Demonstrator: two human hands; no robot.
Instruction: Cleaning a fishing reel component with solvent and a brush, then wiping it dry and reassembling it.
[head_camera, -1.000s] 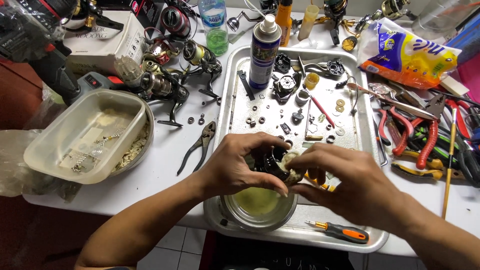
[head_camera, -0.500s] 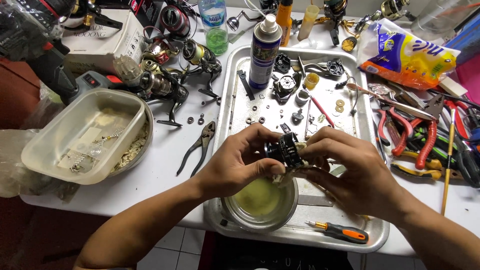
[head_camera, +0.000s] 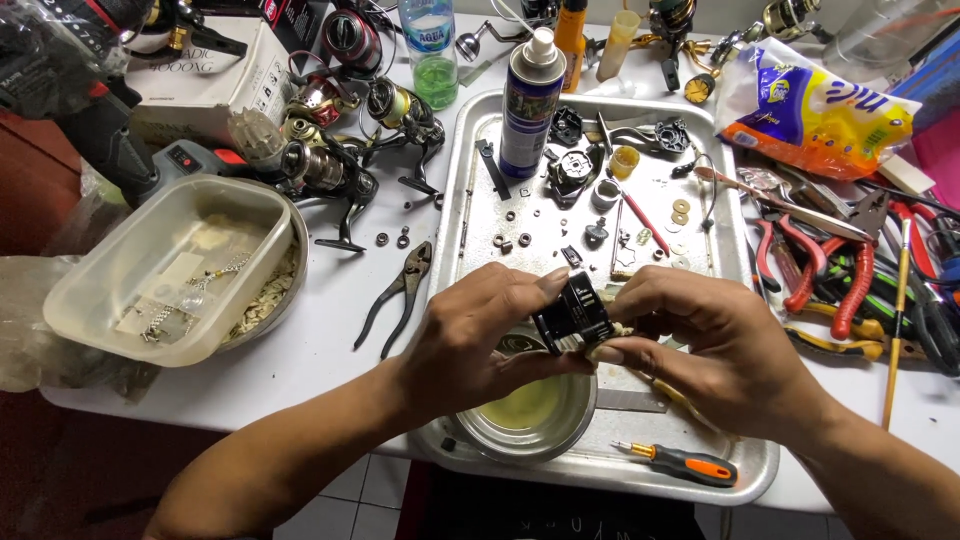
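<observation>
You hold the black reel body (head_camera: 574, 316) between both hands, right above the small metal bowl of yellowish liquid (head_camera: 527, 408), so anything that drips or drops lands in the bowl or on the metal tray (head_camera: 760, 470) under it rather than on the white table (head_camera: 330, 330). Your left hand (head_camera: 480, 340) wraps in from the left, thumb underneath and fingers closed over the top of the part. Your right hand (head_camera: 705, 345) comes in from the right with its fingers curled shut, pinching the part's lower edge together with what looks like a pale scrap, perhaps a cloth or brush; it is too hidden to tell which. Both wrists sit low and angled inward, meeting over the tray's near end. Washers and screws lie spread on the tray's far half, out of your way. The orange-handled screwdriver (head_camera: 680, 464) lies just beside your right wrist, and the pliers (head_camera: 397, 295) rest on the table left of the tray.
</observation>
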